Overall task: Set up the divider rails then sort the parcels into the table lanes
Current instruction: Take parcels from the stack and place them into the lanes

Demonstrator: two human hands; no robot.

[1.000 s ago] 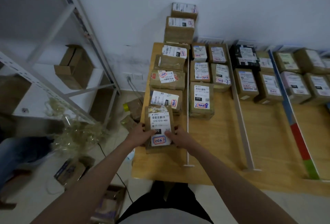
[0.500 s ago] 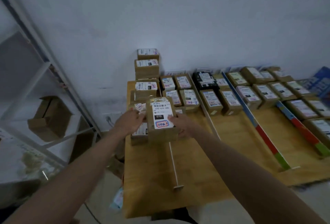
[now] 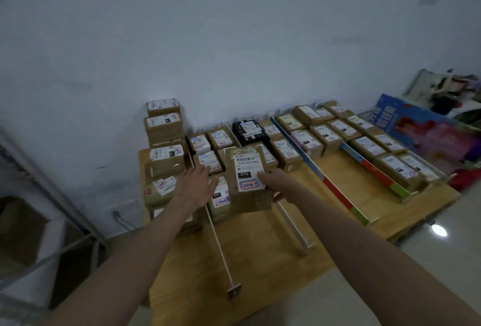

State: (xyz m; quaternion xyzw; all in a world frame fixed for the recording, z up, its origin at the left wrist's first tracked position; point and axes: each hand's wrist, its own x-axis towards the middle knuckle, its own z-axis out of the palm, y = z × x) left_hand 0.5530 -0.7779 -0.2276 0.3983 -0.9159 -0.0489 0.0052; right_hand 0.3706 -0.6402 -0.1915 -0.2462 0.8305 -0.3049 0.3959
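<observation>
**Placing the 070 parcel into its lane**

Pale blue wall stands behind the long wooden table [image 3: 260,260], where rows of brown cardboard parcels lie in lanes between rails. I hold the brown cardboard parcel with the white "070" label [image 3: 247,177] in my right hand [image 3: 279,182], fingers curled around its right edge, lifted above the near end of the second lane from the left. My left hand [image 3: 196,186] is spread flat with straight fingers, just beside the parcel, holding nothing.

I judge the next step is to set this parcel down. I would keep it between the thin white rail [image 3: 221,245] on the left and the wider white rail [image 3: 294,226] on the right, label up, just near of the parcel marked "070" [image 3: 220,197] already lying there. I should lower it straight, so no corner sits on a rail. The coloured rail [image 3: 338,190] farther right marks another lane.
</observation>
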